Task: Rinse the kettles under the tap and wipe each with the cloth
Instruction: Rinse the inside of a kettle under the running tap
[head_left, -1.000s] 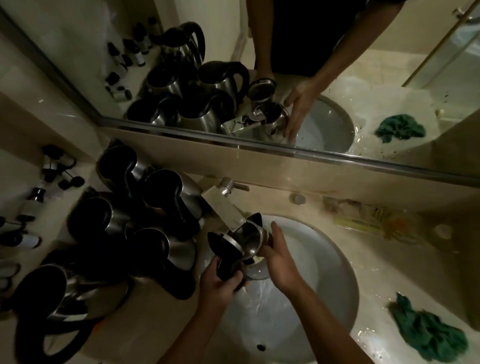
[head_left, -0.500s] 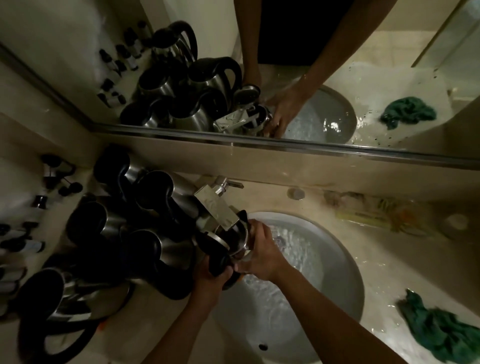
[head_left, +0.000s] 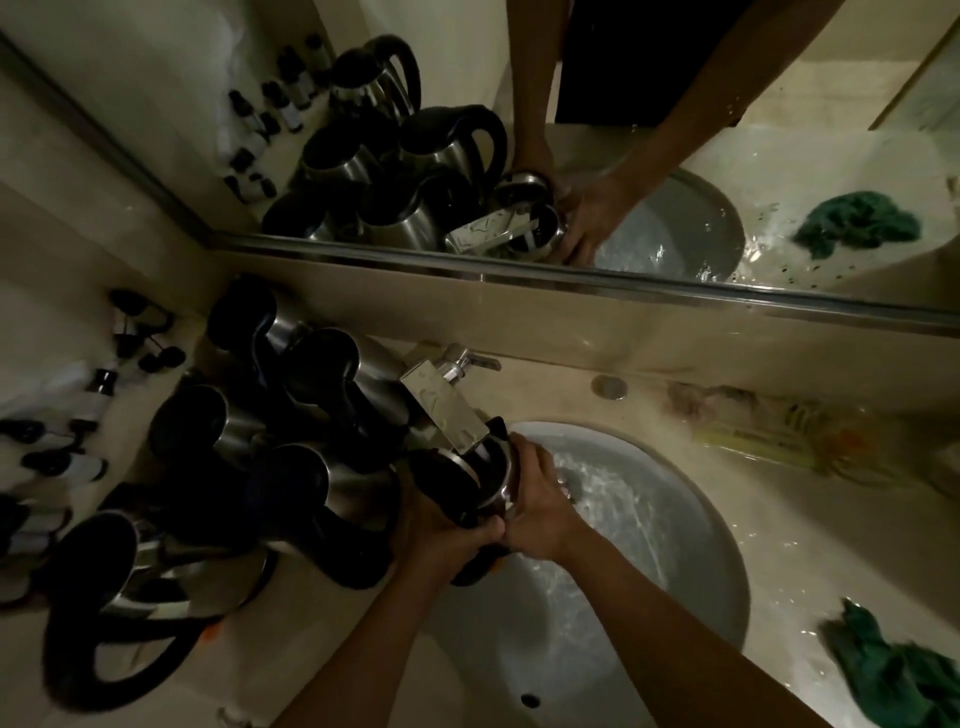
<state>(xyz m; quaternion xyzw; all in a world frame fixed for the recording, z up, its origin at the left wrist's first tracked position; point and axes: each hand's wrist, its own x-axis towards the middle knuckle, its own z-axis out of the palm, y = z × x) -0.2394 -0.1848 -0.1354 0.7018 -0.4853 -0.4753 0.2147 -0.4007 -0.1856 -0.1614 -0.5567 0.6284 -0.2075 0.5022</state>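
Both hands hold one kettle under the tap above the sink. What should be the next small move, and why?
Probably tip the kettle toward the sink to pour out the rinse water. Its open top sits right under the tap, the left hand and right hand both grip it, and water is running in the basin. The green cloth lies untouched on the counter, so wiping likely comes after.

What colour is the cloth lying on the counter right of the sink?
Dark green cloth, crumpled, seen best in the head view's lower right corner.
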